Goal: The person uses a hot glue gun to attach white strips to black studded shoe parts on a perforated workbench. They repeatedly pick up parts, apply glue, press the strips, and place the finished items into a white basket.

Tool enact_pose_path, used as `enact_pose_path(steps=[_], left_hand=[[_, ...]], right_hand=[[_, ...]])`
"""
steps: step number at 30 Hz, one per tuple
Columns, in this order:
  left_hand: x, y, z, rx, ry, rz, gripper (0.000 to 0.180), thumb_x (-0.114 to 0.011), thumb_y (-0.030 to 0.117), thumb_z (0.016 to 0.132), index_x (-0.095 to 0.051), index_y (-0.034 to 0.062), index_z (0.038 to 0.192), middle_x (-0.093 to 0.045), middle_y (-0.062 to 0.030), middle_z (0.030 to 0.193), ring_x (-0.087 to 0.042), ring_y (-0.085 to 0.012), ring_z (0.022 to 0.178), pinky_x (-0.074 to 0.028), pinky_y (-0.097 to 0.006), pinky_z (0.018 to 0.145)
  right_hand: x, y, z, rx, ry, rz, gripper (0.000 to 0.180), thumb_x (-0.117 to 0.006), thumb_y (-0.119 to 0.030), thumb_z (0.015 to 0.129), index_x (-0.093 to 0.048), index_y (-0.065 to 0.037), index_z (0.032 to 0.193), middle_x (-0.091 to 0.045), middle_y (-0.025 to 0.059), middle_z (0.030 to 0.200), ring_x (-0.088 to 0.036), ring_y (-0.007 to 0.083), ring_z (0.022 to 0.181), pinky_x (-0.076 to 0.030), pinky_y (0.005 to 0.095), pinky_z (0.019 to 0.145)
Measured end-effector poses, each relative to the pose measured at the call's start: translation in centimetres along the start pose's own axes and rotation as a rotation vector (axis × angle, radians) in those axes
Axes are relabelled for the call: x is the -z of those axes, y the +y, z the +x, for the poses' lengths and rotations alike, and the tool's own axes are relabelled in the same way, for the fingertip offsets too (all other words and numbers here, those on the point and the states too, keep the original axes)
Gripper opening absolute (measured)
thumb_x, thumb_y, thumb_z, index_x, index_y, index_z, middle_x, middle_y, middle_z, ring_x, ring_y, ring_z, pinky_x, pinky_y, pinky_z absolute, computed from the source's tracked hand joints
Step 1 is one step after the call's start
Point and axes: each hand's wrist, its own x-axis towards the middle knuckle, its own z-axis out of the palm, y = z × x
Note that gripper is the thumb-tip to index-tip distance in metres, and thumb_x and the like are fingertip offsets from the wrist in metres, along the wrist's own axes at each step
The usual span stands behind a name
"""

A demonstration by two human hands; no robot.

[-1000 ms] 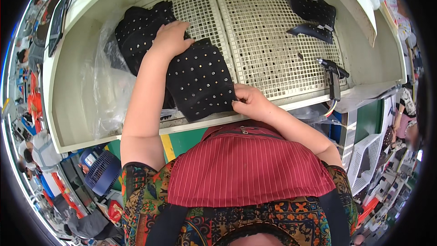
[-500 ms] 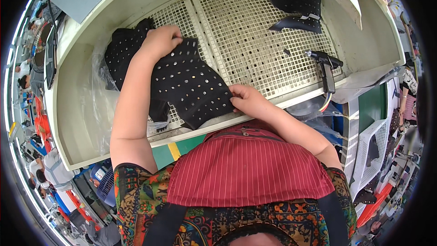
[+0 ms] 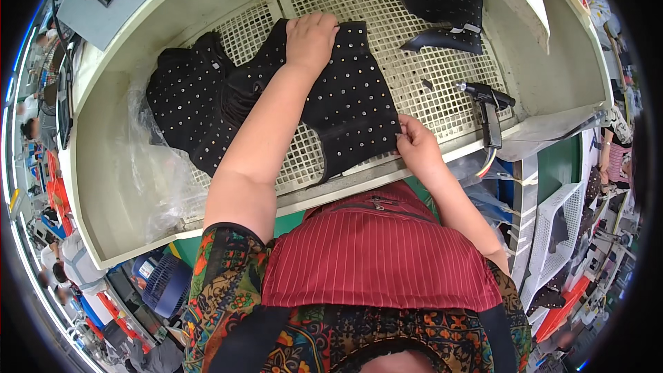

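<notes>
With the left hand (image 3: 312, 40) pressing flat at twelve o'clock and the right hand (image 3: 414, 145) pinching the hem at four o'clock, keep the black studded garment (image 3: 352, 107) taut and smooth on the perforated table (image 3: 442, 69).

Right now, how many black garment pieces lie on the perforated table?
3: studded piece under both hands, studded piece at left, folded piece at back right. More may be hidden.

both hands (image 3: 311, 38) flatten studded fabric (image 3: 345, 110)

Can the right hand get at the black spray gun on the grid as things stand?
Probably yes. The spray gun lies just right of the right hand on the bare grid table, nothing between. But its fingers pinch the studded black garment edge, so they must release first.
</notes>
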Motion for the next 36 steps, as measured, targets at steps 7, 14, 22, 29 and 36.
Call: enact_pose_path(steps=[7,14,22,29,36], left_hand=[[0.9,-0.4,-0.1,0.146,0.021,0.125,0.043,-0.062,0.032,0.084,-0.054,0.013,0.122,-0.054,-0.0093,0.125,-0.049,-0.0268,0.119,-0.028,-0.046,0.105],[10.6,-3.1,-6.4,0.313,-0.437,0.107,0.056,-0.069,0.032,0.077,-0.052,0.0113,0.127,-0.057,-0.0114,0.122,-0.05,-0.0286,0.119,-0.035,-0.043,0.102],[9.9,-1.4,-7.9,0.15,-0.446,0.275,0.034,-0.065,0.022,0.081,-0.06,0.0132,0.113,-0.067,-0.0078,0.089,-0.062,-0.0257,0.09,-0.043,-0.04,0.08],[9.9,-0.5,-7.9,0.198,-0.356,0.23,0.024,-0.067,0.025,0.079,-0.064,0.0077,0.095,-0.065,-0.0095,0.089,-0.062,-0.0266,0.087,-0.043,-0.041,0.082],[8.9,-1.8,-8.6,0.369,-0.452,0.055,0.044,-0.067,0.031,0.08,-0.056,0.006,0.114,-0.058,-0.0109,0.117,-0.054,-0.0277,0.11,-0.039,-0.041,0.095]], right_hand=[[3.0,-1.1,-2.1,0.099,0.124,-0.469,0.044,-0.06,-0.006,0.081,-0.049,0.001,0.123,-0.063,0.0108,0.089,-0.062,0.0211,0.075,-0.05,0.0327,0.069],[15.5,-1.3,-4.1,0.333,0.678,-1.151,0.038,-0.061,-0.019,0.085,-0.056,0.004,0.116,-0.062,0.0167,0.103,-0.062,0.0297,0.087,-0.049,0.0369,0.079],[19.5,0.3,0.0,-0.146,0.398,-0.576,0.054,-0.069,-0.029,0.081,-0.054,0.011,0.115,-0.066,0.0153,0.096,-0.062,0.0196,0.081,-0.049,0.0315,0.073],[17.5,-0.7,0.1,-0.118,0.284,-0.055,0.033,-0.065,-0.014,0.083,-0.056,0.002,0.111,-0.062,0.0071,0.101,-0.057,0.015,0.089,-0.044,0.0277,0.079],[9.7,-7.4,0.2,0.003,0.148,0.061,0.032,-0.055,-0.012,0.087,-0.049,-0.002,0.116,-0.062,0.0109,0.105,-0.062,0.0165,0.084,-0.051,0.0302,0.065]])
